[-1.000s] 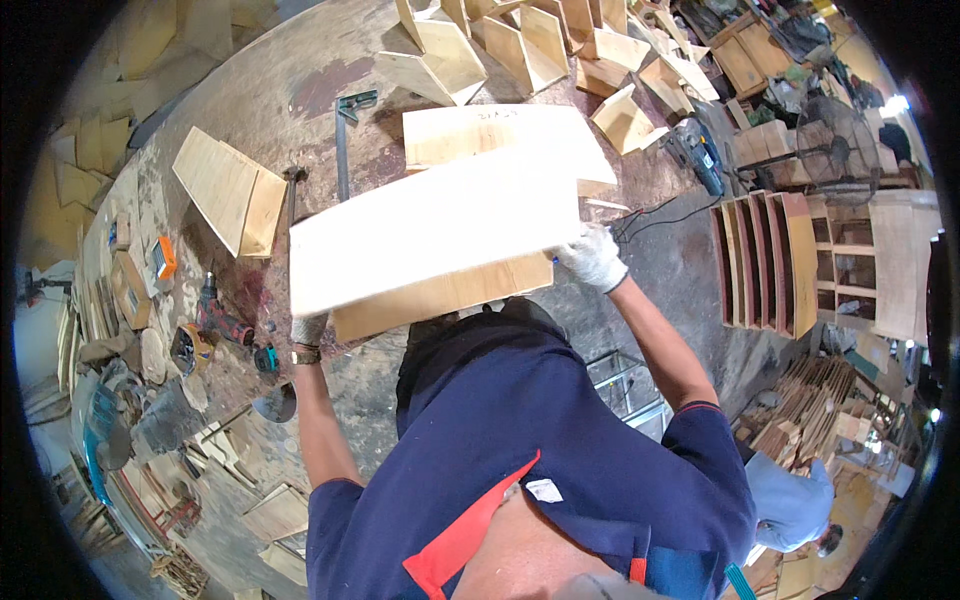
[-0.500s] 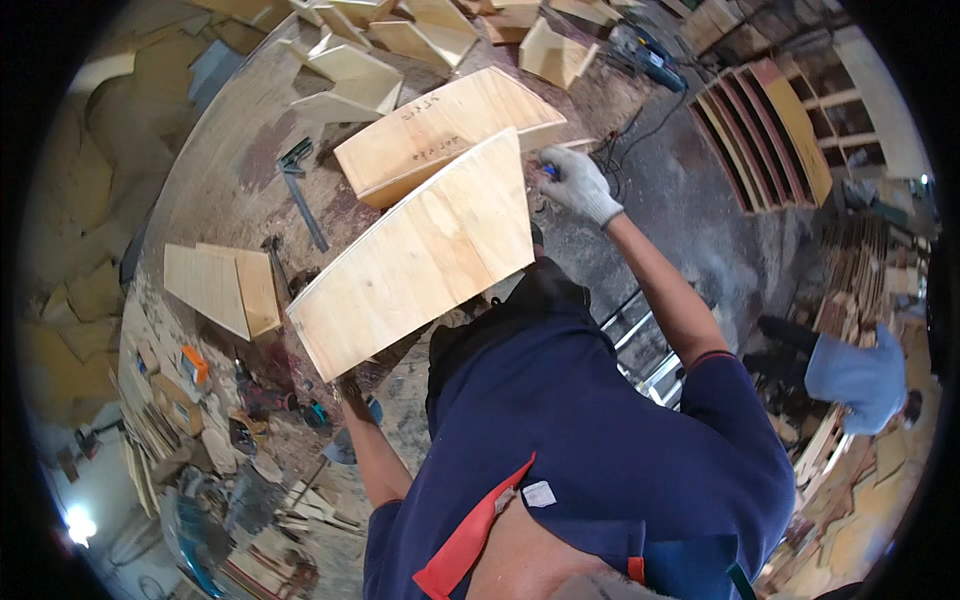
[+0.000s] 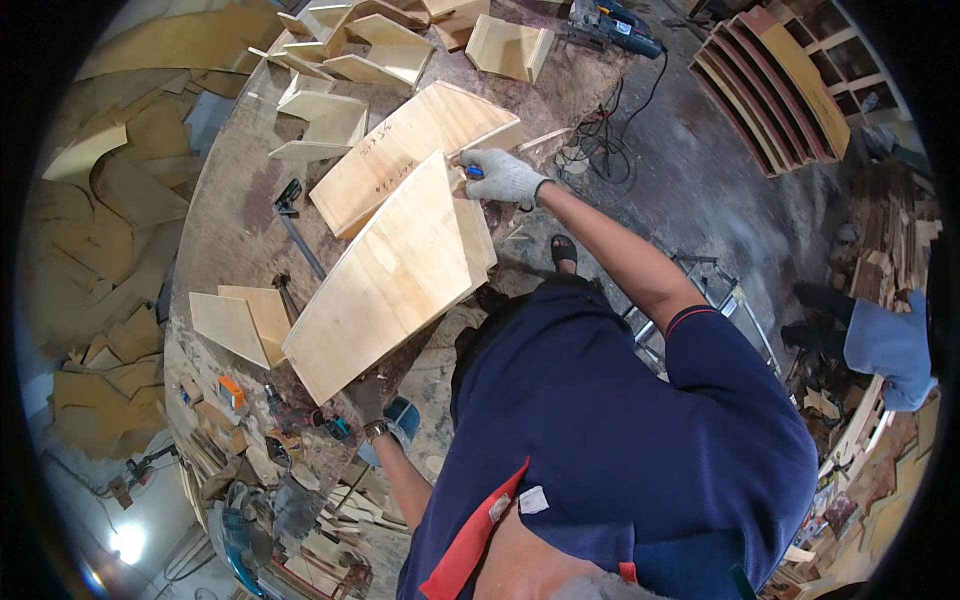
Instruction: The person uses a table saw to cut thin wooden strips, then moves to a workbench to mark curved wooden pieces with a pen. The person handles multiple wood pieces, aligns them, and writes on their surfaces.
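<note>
A tapered plywood box (image 3: 385,275) lies aslant in front of me, its broad pale face turned up. At its near lower corner is my left hand (image 3: 366,398), in a dark glove with a watch at the wrist; it grips the box there, fingers partly hidden by the board. My right hand (image 3: 503,178), in a white knit glove, is closed on a small blue pen-like object (image 3: 473,172) beside the box's far upper end. Just behind stands a second plywood box (image 3: 400,145) with handwritten marks on its face.
A clamp (image 3: 298,230) and a smaller open plywood piece (image 3: 235,322) lie left on the worktable. Several plywood pieces (image 3: 385,50) and a corded jigsaw (image 3: 618,30) are at the back. A cordless drill (image 3: 300,410) lies near left. Another person (image 3: 885,345) bends at the right.
The box in my hands has turned, and its far end now shows a side panel. My right hand has moved left toward that end, still holding the blue object.
</note>
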`<control>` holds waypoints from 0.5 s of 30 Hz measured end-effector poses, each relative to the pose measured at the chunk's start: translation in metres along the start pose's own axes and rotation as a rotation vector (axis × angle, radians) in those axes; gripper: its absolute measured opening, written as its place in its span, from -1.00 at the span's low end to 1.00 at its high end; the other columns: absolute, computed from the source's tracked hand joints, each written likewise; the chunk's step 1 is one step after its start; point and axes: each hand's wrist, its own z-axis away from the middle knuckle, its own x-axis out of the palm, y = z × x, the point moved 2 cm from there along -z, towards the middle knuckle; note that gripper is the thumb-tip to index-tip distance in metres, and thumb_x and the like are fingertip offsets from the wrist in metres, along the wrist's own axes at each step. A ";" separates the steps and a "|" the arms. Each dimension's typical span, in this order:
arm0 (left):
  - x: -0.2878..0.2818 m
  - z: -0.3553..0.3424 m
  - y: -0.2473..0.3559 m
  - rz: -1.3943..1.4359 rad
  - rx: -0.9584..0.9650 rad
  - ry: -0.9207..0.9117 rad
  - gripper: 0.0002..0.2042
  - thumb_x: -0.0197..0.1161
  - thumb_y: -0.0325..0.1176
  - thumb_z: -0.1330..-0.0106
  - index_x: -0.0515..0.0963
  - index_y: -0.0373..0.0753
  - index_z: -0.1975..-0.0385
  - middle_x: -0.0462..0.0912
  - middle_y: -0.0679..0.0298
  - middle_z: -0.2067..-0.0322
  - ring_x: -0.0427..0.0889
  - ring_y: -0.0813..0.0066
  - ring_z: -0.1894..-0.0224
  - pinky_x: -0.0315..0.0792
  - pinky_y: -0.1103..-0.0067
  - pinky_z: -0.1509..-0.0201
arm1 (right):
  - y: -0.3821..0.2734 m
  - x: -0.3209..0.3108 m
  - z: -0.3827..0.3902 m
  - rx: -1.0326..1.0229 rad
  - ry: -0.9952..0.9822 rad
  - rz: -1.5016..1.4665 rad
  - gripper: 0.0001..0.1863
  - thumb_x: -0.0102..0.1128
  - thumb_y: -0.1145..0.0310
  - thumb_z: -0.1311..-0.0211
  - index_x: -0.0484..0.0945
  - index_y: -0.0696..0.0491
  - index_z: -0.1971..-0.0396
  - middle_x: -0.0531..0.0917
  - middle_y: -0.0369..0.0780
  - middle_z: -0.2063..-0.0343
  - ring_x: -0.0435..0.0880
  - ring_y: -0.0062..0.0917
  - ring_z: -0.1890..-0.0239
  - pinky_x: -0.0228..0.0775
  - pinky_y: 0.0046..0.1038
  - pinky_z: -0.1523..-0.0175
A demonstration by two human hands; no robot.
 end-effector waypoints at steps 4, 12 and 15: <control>-0.003 0.005 0.009 0.449 -0.056 0.059 -0.50 0.42 -0.37 -0.18 0.44 -0.40 -0.09 0.59 -0.03 -0.04 0.59 0.13 -0.04 0.50 0.32 -0.10 | -0.001 0.002 -0.007 -0.127 0.075 0.172 -0.50 0.30 -0.03 -0.14 0.58 0.14 0.17 0.67 0.06 0.22 0.64 -0.02 0.14 0.45 -0.15 0.03; -0.009 0.010 0.047 -0.008 0.082 0.094 -0.44 0.42 -0.33 -0.22 0.38 -0.34 -0.19 0.61 0.17 0.02 0.56 0.30 0.01 0.45 0.41 -0.20 | 0.001 0.006 -0.019 -0.070 0.086 0.063 -0.60 0.31 0.02 -0.16 0.62 0.10 0.30 0.63 0.05 0.42 0.62 -0.02 0.29 0.44 -0.16 0.17; -0.007 0.004 0.045 -0.007 -0.036 0.034 -0.42 0.49 -0.26 -0.15 0.44 -0.36 -0.12 0.66 0.16 0.02 0.62 0.24 0.03 0.41 0.36 -0.26 | -0.002 0.009 -0.022 -0.039 0.137 -0.003 -0.59 0.33 0.02 -0.14 0.61 0.12 0.31 0.63 0.03 0.43 0.63 -0.05 0.30 0.44 -0.16 0.17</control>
